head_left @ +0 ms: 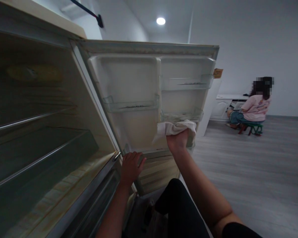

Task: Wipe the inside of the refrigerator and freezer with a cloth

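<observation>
My right hand [178, 141] is closed around a white cloth [180, 127], at the right side of an open refrigerator door [131, 129]. The cloth lies against a clear door bin [182, 116] and hides part of it. Low on the hinge side, my left hand [132, 166] grips the door's lower edge, with the thumb apart from the fingers. Two more clear bins, a left bin [132, 106] and an upper right bin [186, 83], are fixed to the door's inner face.
On my left the refrigerator compartment [89, 132] stands open, with glass shelves [39, 148] and a blurred yellow item [34, 72] inside. A person [257, 105] sits on a green stool [254, 128] by a white cabinet [218, 107]. Grey flooring [250, 175] stretches to the right.
</observation>
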Motion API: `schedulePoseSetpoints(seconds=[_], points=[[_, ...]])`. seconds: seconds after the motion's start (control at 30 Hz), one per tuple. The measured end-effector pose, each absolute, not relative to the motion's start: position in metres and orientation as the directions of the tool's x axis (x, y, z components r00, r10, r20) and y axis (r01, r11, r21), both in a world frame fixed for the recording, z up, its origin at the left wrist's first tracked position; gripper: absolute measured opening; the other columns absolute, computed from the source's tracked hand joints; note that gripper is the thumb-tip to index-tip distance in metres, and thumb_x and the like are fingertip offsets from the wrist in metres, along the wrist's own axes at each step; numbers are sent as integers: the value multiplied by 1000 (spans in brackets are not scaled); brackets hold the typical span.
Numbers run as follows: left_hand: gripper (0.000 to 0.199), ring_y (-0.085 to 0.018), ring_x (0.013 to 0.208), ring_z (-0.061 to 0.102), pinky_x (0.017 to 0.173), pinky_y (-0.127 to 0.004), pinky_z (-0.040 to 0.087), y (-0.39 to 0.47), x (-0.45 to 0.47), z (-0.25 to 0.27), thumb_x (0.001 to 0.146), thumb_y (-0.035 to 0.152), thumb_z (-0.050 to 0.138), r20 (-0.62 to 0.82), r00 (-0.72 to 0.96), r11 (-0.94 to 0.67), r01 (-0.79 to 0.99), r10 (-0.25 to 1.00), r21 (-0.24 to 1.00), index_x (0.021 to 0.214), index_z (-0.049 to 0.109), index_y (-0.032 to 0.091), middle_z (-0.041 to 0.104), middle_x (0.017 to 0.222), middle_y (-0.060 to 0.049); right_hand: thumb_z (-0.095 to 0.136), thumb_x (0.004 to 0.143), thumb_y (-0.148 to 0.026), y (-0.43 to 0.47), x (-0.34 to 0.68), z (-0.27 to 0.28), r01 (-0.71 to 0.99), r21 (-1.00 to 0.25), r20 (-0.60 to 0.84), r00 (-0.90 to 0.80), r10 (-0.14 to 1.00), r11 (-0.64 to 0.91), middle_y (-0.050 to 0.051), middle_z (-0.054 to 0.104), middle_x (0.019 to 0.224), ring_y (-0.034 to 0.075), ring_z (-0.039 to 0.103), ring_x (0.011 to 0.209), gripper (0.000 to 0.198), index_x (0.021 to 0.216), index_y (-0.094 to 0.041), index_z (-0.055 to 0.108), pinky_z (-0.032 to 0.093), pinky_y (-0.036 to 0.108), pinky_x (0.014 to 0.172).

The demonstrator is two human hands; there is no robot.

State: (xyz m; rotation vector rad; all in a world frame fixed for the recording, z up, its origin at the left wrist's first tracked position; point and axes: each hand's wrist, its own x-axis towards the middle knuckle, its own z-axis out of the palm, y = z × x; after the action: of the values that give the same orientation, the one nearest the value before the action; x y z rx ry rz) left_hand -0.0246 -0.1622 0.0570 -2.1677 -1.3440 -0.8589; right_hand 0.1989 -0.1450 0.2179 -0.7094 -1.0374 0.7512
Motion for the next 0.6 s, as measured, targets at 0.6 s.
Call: schedulePoseSetpoints(seconds=[0.6], points=[[25, -28, 94, 65, 93, -44, 45, -159, -27, 55, 101, 42, 54, 723, 322, -438, 898, 611, -30, 109, 67, 23, 73, 96, -7, 44, 98, -43, -107, 295, 216, -687, -421, 241, 544, 803, 592, -1, 63, 71, 18, 66, 76, 31, 77, -23, 54, 61, 35, 76]])
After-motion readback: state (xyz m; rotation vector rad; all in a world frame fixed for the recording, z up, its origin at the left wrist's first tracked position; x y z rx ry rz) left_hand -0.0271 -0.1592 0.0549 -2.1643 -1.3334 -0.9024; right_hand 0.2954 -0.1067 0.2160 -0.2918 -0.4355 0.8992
